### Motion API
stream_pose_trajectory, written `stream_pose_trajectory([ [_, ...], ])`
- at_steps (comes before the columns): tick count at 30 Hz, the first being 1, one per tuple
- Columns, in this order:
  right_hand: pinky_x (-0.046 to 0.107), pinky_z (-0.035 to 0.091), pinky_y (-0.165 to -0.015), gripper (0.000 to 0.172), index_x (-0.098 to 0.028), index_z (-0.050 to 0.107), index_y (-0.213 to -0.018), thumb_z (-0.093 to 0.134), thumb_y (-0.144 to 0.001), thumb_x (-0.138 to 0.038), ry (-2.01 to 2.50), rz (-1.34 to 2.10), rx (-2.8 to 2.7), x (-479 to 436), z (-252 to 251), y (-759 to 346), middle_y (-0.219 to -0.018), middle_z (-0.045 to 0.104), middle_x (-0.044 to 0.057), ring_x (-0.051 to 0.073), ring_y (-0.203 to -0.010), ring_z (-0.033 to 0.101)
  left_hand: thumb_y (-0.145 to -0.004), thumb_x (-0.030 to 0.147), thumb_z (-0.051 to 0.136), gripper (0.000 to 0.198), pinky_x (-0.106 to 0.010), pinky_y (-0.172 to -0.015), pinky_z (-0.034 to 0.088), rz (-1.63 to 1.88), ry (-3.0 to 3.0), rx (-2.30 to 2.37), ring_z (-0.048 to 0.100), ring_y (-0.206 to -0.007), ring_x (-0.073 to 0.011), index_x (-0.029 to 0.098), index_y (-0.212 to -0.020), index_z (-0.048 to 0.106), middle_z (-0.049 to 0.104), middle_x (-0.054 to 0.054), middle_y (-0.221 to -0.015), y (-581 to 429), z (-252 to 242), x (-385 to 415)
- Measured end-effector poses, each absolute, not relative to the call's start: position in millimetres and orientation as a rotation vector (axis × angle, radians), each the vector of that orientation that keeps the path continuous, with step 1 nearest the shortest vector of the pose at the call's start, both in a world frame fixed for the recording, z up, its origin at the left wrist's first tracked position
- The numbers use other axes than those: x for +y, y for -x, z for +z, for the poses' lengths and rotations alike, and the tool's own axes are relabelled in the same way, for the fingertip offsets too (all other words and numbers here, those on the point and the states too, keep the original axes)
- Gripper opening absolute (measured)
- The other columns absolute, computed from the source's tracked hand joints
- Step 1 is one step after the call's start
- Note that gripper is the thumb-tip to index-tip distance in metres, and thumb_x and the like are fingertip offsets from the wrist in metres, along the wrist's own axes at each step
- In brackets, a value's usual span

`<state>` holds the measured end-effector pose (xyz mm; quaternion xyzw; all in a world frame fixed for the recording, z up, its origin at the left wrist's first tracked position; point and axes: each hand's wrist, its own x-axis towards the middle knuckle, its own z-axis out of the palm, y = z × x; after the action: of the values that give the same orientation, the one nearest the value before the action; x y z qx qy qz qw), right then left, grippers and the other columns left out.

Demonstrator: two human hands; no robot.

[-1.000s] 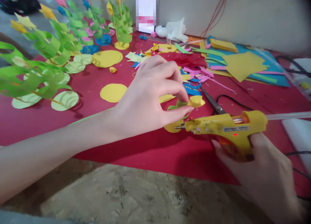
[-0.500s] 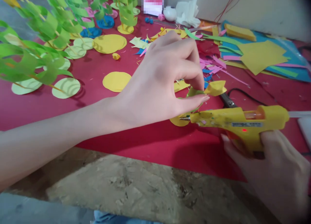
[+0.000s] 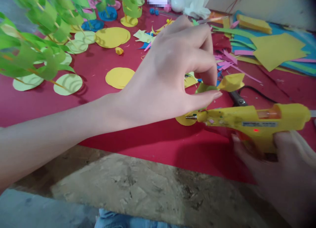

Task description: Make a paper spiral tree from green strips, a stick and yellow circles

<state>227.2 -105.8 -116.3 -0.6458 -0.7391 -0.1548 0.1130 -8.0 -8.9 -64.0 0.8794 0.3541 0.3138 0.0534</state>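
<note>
My left hand (image 3: 172, 66) pinches a paper flower between thumb and fingers. Its yellow paper bloom (image 3: 231, 82) sticks out past the fingertips, and a bit of its green paper (image 3: 205, 87) shows inside the grip. My right hand (image 3: 283, 168) is wrapped around the handle of a yellow hot glue gun (image 3: 247, 119), whose red light is lit. The gun's metal nozzle points left, just below my left thumb. In line with the nozzle, a yellow paper disc (image 3: 186, 120) lies partly hidden behind the left hand and the gun.
Several curled green paper stems (image 3: 49, 27) stand on round paper bases at the left. Yellow paper discs (image 3: 119, 78) lie beside my left wrist. Paper scraps (image 3: 227, 60), dark-handled scissors (image 3: 238, 99) and yellow sheets (image 3: 277, 51) lie beyond my hands on the red surface (image 3: 148, 149).
Both hands, the paper flower and the glue gun have shifted slightly right in view. The camera view has also moved a little. Both grips stay the same.
</note>
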Motion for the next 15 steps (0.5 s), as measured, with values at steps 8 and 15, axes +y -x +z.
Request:
stream_pose_trajectory([
  [8,0.025,0.023,-0.042,0.046,-0.022,0.025,-0.06,0.066,-0.064,-0.044,1.885,-0.437,-2.055,-106.2,-118.9,-230.6,-0.058,0.029,-0.005,0.01,-0.047,0.03,-0.072,0.033,0.063,0.022,-0.031,-0.074,0.036,0.953,-2.694,1.109,0.052,-0.085,-0.0172,0.012,-0.066,0.062,0.051,-0.002,-0.075,7.4,-64.9,-9.0],
  [15,0.023,0.022,-0.04,0.043,-0.022,0.027,-0.062,0.061,-0.066,-0.049,1.902,-0.408,-2.079,-106.2,-118.2,-229.0,-0.059,0.03,-0.005,0.01,-0.046,0.029,-0.079,0.029,0.043,0.028,-0.033,-0.076,0.036,0.84,-2.746,1.195,0.053,-0.092,-0.0166,0.012,-0.069,0.062,0.049,0.001,-0.079,6.1,-62.5,-11.4],
])
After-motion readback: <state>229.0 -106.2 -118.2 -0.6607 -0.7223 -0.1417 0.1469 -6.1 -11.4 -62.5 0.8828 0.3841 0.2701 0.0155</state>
